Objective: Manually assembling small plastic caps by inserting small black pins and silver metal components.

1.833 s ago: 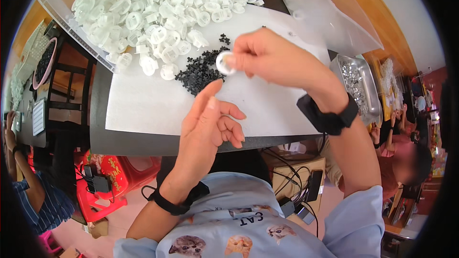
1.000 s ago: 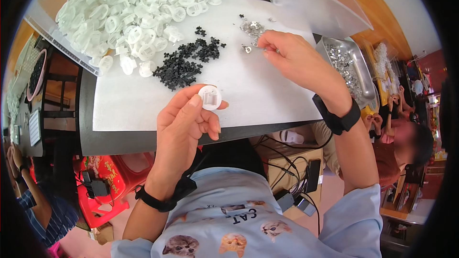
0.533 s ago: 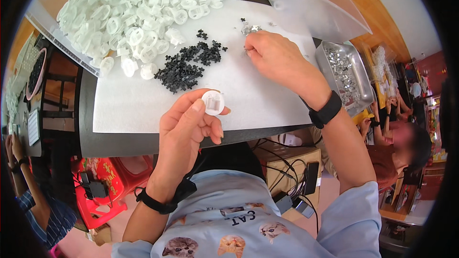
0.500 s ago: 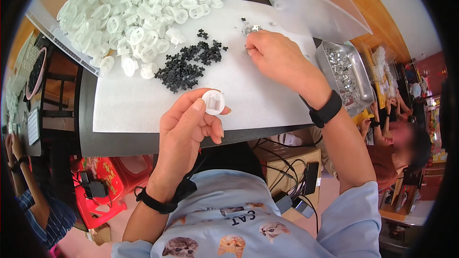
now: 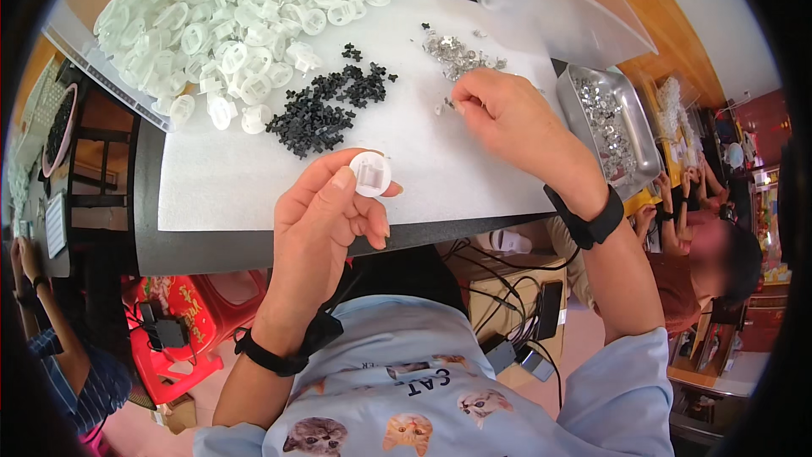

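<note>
White disc held up in the left hand, right hand down beside the small metal clips

At the far left, a co-worker's arm point(image 5: 52, 300) shows in front of a dark surface, with a pink-rimmed basket point(image 5: 71, 106) of black pieces beyond it; nearer the middle stands a red stool point(image 5: 188, 317), below the edge of the dark table point(image 5: 211, 252); above, the wall of a clear plastic container point(image 5: 108, 85) runs along a large heap of translucent white pieces point(image 5: 228, 25), the lowest of which reach onto the white sheet point(image 5: 499, 190) covering much of the table; just to the right of that heap lies a pile of black cross-shaped parts point(image 5: 313, 118), loose on the sheet.

The left hand point(image 5: 317, 211) is raised near the sheet's front edge, below the black pile; its thumb and fingers are clamped on a round white disc point(image 5: 370, 174), whose squarish raised centre faces up; farther right, small metal clips point(image 5: 459, 56) are scattered on the sheet; the right hand point(image 5: 507, 118) is just beside them, thumb and forefinger drawn close together at a tiny piece, though I cannot tell whether they grip it; to the right of that hand sits a metal tray point(image 5: 648, 135) of similar shiny pieces; beyond the tray, at the far right, another person point(image 5: 698, 267) is seated.
</note>
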A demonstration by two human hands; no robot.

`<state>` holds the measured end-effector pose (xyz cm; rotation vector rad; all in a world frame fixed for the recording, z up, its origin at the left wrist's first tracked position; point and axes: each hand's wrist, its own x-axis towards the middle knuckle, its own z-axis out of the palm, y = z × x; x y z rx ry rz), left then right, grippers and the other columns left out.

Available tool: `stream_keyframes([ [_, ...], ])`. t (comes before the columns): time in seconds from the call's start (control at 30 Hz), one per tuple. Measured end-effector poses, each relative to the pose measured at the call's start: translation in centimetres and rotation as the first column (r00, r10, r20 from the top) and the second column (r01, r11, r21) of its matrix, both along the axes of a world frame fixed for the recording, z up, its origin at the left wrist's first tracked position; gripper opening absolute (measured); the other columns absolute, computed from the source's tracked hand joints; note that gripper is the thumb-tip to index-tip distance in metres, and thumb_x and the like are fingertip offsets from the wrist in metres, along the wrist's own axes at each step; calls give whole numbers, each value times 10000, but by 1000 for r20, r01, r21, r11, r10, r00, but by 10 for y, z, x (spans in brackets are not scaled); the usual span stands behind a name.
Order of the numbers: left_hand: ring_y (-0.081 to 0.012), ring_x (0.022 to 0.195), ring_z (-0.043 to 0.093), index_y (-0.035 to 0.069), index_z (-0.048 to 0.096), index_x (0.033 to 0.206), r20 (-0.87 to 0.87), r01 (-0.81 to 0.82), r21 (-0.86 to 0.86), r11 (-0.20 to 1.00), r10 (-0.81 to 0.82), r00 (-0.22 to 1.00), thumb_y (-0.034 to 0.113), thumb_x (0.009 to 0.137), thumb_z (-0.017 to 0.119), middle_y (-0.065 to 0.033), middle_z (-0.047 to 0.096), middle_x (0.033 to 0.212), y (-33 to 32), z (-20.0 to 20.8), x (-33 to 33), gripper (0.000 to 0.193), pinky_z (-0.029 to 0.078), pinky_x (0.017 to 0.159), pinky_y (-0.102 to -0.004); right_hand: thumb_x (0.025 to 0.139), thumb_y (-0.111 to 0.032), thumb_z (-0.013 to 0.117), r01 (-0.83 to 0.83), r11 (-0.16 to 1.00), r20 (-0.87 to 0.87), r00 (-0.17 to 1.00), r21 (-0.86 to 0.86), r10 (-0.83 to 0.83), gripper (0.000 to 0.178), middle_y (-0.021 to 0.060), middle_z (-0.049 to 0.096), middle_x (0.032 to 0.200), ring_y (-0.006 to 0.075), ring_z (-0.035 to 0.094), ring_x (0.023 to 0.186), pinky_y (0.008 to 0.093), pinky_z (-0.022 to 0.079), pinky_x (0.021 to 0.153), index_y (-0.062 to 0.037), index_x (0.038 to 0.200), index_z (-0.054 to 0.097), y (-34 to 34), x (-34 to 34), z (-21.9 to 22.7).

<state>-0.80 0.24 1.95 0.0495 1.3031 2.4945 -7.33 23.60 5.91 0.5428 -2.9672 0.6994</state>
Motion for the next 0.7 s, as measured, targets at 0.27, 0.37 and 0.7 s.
stream_keyframes([
  [0.27, -141, 634, 592, -59, 516, 1189, -17, -8, 5, 1000, 8, 1000, 190, 992, 395, -206, 645, 953, 1, -2, 0, 339, 506, 549, -248, 846, -52, 498, -13, 1000, -172, 985, -5, 12, 116, 164, 606, 904, 373, 584, 821, 450, 468, 715, 1, 873, 597, 6, -3, -2],
  [0.37, -141, 635, 594, -60, 515, 1190, -18, -9, 6, 1000, 9, 1000, 190, 992, 397, -207, 645, 955, 1, -2, 0, 340, 507, 550, -246, 835, -31, 511, 4, 1000, -195, 981, -22, -8, 108, 158, 600, 920, 359, 585, 811, 427, 467, 702, 0, 886, 601, 7, -1, 5],
  [0.7, -137, 641, 597, -65, 510, 1193, -20, -9, 0, 1000, 9, 1000, 190, 990, 402, -203, 647, 956, 0, -1, 0, 343, 506, 552, -241, 787, -67, 567, -12, 952, 375, 918, -306, 132, 82, 155, 603, 677, 310, 584, 638, 384, 455, 604, 11, 797, 591, -6, 11, 5],
])
